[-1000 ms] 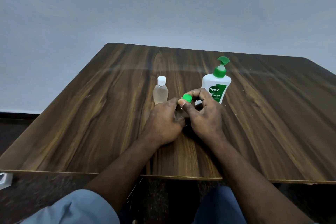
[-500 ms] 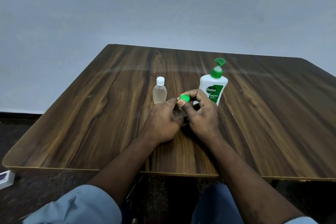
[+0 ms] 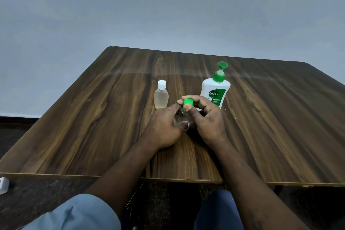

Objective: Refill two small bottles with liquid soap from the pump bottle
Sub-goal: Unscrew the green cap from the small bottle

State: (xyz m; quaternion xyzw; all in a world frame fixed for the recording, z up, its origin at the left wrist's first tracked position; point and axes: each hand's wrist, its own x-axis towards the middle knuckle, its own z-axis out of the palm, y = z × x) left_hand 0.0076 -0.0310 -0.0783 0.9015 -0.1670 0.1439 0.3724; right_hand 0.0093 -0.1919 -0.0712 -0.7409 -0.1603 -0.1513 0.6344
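A small clear bottle (image 3: 182, 119) stands on the wooden table (image 3: 93, 127) between my hands, mostly hidden by them. My left hand (image 3: 166, 127) grips its body. My right hand (image 3: 207, 117) pinches its green cap (image 3: 187, 103) between thumb and fingers. A second small clear bottle with a white cap (image 3: 161, 95) stands upright just behind and left of my left hand. The white pump bottle with a green pump (image 3: 216, 87) stands behind my right hand.
The table's front edge (image 3: 168, 178) runs just above my lap. A small white object (image 3: 3, 185) lies on the dark floor at the far left. A plain grey wall stands behind the table.
Both hands stay around the small bottle. My right fingers have shifted slightly around the green cap; the view has moved a little.
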